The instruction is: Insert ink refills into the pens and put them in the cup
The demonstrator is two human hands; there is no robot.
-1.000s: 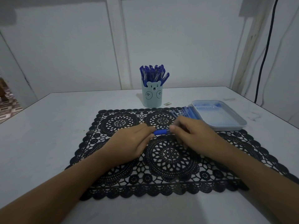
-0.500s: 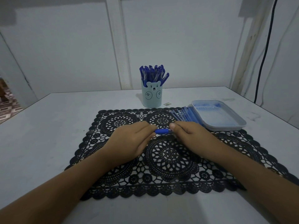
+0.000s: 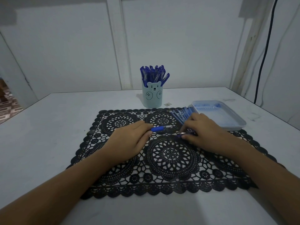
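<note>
Blue rubber-grip pen, clear barrel, sits over the black lace mat centre, gripped by left hand. Right hand pinches thin metal-tipped piece just beside it. Slim refills at mat's far-right edge. Bear-face cup beyond mat, full of pens.

One wide head-worn view here, looking forward and down across the table toward the far wall. It's in close, the black mat filling the near middle.

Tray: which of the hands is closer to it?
Right. The right hand is just left of the tray, pinching a small pen part; the left hand, gripping a pen, is farther left over the mat.
</note>
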